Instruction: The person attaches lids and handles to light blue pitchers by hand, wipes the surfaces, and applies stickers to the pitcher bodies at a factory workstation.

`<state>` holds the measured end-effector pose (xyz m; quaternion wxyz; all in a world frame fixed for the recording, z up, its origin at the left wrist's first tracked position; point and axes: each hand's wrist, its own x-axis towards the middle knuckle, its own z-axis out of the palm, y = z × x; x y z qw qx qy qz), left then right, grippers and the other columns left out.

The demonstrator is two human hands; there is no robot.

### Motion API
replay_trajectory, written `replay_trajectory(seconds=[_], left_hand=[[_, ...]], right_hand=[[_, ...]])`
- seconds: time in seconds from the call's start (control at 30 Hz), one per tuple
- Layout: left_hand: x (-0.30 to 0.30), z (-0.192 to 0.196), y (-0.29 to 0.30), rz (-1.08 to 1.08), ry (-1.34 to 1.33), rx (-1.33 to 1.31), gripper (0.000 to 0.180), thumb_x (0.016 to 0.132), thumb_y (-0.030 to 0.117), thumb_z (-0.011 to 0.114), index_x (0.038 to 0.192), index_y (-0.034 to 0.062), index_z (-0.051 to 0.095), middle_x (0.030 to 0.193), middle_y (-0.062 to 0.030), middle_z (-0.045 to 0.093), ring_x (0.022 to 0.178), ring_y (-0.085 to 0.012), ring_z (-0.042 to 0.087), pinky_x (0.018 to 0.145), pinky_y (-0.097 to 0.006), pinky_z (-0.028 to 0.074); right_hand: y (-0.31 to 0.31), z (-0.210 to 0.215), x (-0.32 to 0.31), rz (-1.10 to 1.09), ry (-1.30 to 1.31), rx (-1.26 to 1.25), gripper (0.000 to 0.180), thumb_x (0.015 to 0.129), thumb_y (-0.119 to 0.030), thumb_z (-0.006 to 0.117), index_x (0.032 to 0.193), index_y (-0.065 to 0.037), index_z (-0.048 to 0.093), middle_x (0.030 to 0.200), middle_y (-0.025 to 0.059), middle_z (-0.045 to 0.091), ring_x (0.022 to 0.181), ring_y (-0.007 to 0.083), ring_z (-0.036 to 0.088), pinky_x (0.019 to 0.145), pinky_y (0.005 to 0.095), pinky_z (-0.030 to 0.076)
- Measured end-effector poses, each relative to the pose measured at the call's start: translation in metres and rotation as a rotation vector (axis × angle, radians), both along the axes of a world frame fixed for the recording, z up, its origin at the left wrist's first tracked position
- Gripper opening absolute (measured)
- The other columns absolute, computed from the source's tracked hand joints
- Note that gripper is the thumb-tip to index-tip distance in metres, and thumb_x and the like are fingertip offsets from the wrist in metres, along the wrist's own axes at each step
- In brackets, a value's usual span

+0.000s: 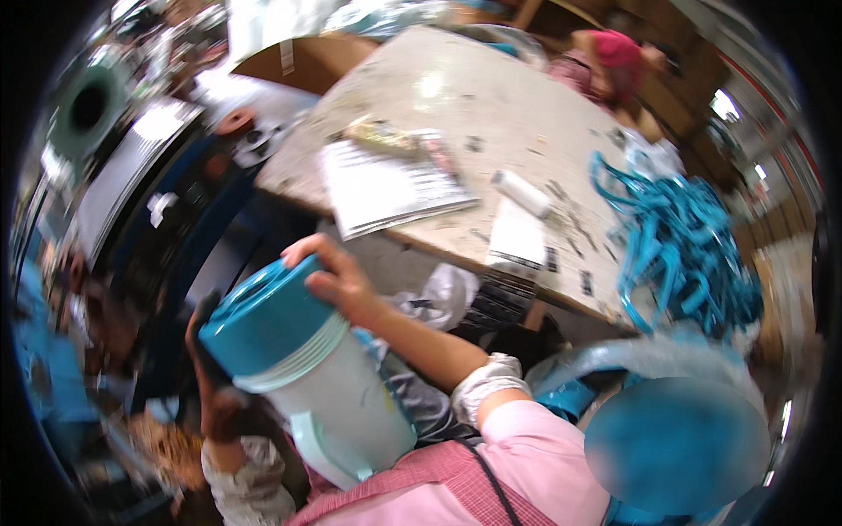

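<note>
A large insulated jug (338, 408) leans against my front, tilted up to the left. Its body is pale grey-white, with a light aqua handle (316, 443) and a wide teal lid (276, 320). My right hand (338, 276) grips the lid's far right edge, thumb and fingers bent over the rim. Along the left side of the lid lies my left hand (215, 390), dark and partly in shadow, pressed against the jug. Its fingertips are hard to make out behind the lid.
A worn pale table (377, 105) stands ahead, bearing papers (386, 184), a white roll (522, 193) and a white card (517, 237). Teal plastic strips (675, 245) heap at its right end. Machinery (132, 175) lines the left. Another person (605, 66) is beyond the table.
</note>
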<state>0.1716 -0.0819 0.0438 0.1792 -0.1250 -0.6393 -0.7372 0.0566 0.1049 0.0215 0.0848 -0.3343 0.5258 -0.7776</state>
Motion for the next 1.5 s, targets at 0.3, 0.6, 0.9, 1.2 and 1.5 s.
replay_trajectory(seconds=[0.3,0.6,0.9,1.2,1.5], left_hand=[[-0.014,-0.014,-0.006,0.005,0.041,-0.451,0.107,0.058,0.062,0.072,0.135,-0.0001,0.031,0.133,-0.0194,0.039,0.125,-0.0321,0.037,0.103,-0.043,0.03],[0.024,0.054,0.025,0.14,0.114,-0.984,0.081,0.065,0.038,0.074,0.127,-0.0034,0.042,0.122,-0.0171,0.046,0.11,-0.0312,0.048,0.094,-0.044,0.038],[0.053,0.063,0.049,0.356,0.104,-1.058,0.086,0.054,0.032,0.074,0.127,0.003,0.04,0.115,-0.0152,0.044,0.107,-0.0319,0.044,0.092,-0.043,0.036],[0.062,0.046,0.039,0.495,0.103,-0.899,0.08,0.055,0.032,0.074,0.123,0.0022,0.045,0.112,-0.0146,0.048,0.103,-0.0314,0.044,0.091,-0.042,0.036],[0.047,0.005,0.002,0.486,0.183,-0.934,0.069,0.059,0.036,0.077,0.117,0.007,0.052,0.109,-0.0135,0.051,0.104,-0.0306,0.047,0.093,-0.041,0.035]], right_hand=[[0.036,-0.014,0.014,-0.183,-0.048,-0.075,0.037,0.089,-0.041,0.053,0.1,-0.007,0.052,0.097,0.0057,0.05,0.095,0.0155,0.048,0.086,0.0289,0.038],[0.041,0.0,0.029,-0.27,0.457,-0.021,0.07,0.072,-0.065,0.059,0.111,-0.007,0.047,0.106,0.0107,0.044,0.108,0.0274,0.04,0.095,0.0393,0.03],[0.034,0.032,0.056,-0.274,0.565,0.083,0.07,0.062,-0.048,0.075,0.109,-0.006,0.045,0.107,0.0132,0.041,0.103,0.0292,0.039,0.09,0.0389,0.033],[-0.014,0.011,0.045,-0.161,0.342,-0.058,0.031,0.088,-0.033,0.05,0.095,-0.003,0.055,0.09,0.0098,0.05,0.087,0.0209,0.048,0.079,0.0306,0.038],[-0.033,-0.001,0.05,-0.325,0.361,0.365,0.042,0.085,-0.043,0.055,0.094,-0.002,0.052,0.092,0.0145,0.05,0.087,0.0262,0.052,0.077,0.0339,0.043]])
